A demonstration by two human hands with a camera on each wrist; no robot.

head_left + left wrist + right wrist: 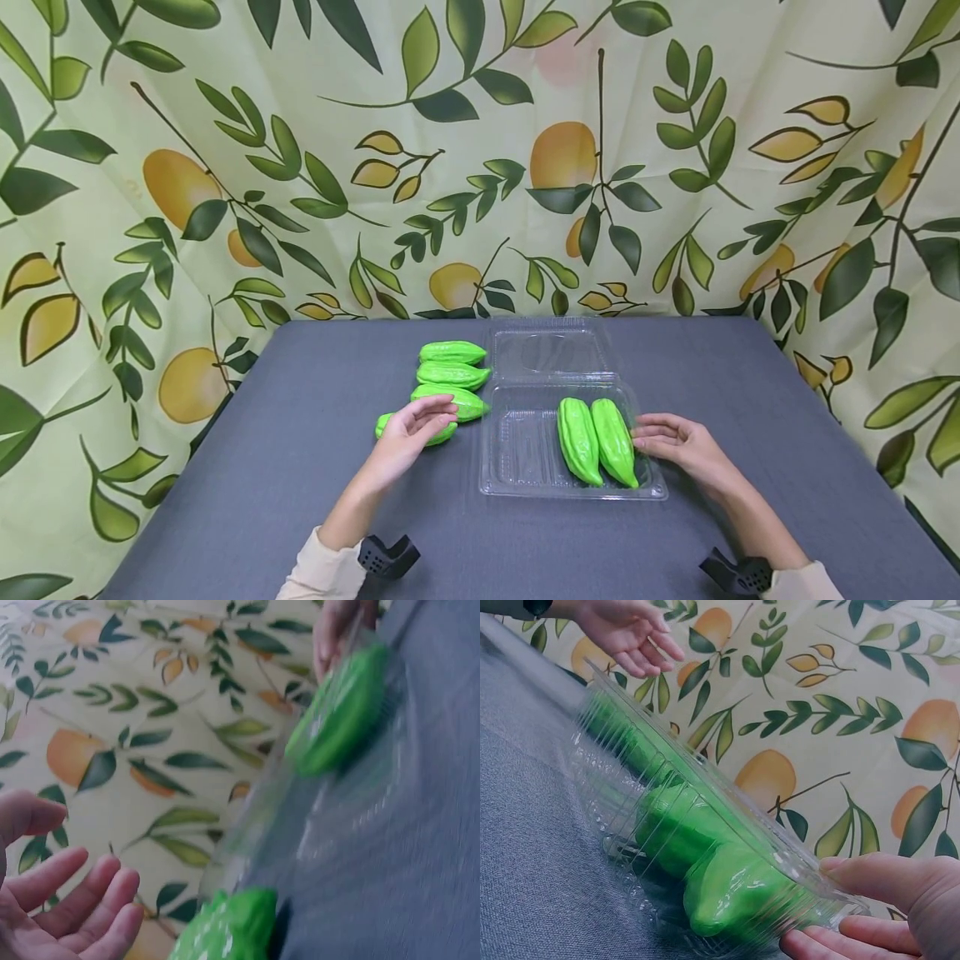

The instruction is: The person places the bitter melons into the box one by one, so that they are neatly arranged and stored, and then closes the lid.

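Note:
Two bright green ridged bitter melons [579,442] lie side by side in the right part of a clear plastic clamshell container [517,487]. My right hand [686,450] is at the container's right side; in the right wrist view its thumb [877,879] lies at the rim and the fingers are lower, against the outer wall. My left hand [408,433] hovers with loosely bent fingers and nothing in them, over the nearest of several loose bitter melons [452,375] left of the container. It partly hides the two nearest ones.
The container's lid [551,346] is folded back flat toward the far edge of the grey-covered table [315,400]. Behind the table hangs a cloth [480,208] printed with leaves and fruit. Each wrist wears a black strap mount [388,557].

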